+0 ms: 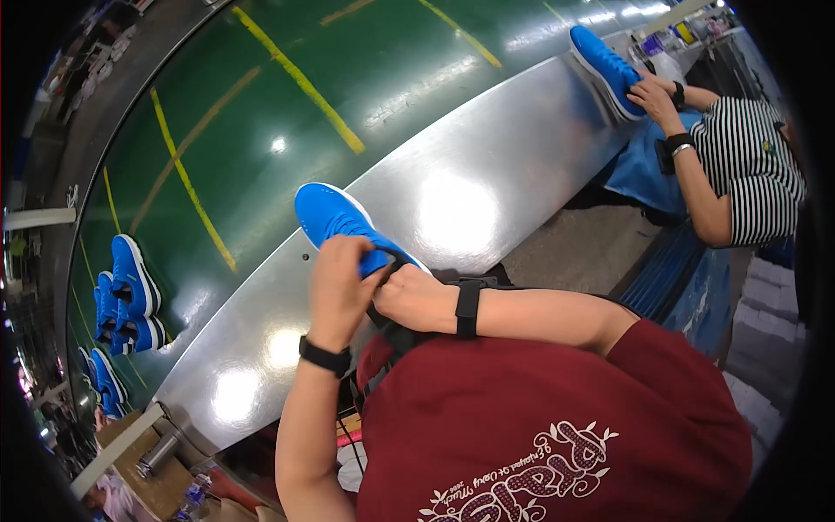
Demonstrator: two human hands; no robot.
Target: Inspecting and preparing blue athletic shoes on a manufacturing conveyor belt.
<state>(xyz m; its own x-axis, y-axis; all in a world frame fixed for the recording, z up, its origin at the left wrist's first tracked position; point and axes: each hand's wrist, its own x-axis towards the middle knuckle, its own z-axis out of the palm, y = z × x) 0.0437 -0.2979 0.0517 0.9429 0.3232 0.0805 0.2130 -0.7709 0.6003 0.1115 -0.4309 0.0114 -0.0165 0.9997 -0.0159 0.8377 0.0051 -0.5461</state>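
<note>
A blue sneaker [335,213] with a white sole lies on the metal ledge, its toe pointing away from me over the edge of the green belt. My left hand [339,278] is closed on the shoe's tongue, thumb and fingers pinched near the collar. Curled at the shoe's opening, my right hand [409,296] grips the dark-lined collar at the heel end; some of its fingers are hidden. Black bands circle both my wrists.
The green belt [304,122] with yellow lines runs beyond the metal ledge [513,174]. Several blue sneakers [130,278] stand on it at far left. To the right, a co-worker in a striped shirt [748,165] handles another blue sneaker [604,65]. A cardboard box [148,461] sits lower left.
</note>
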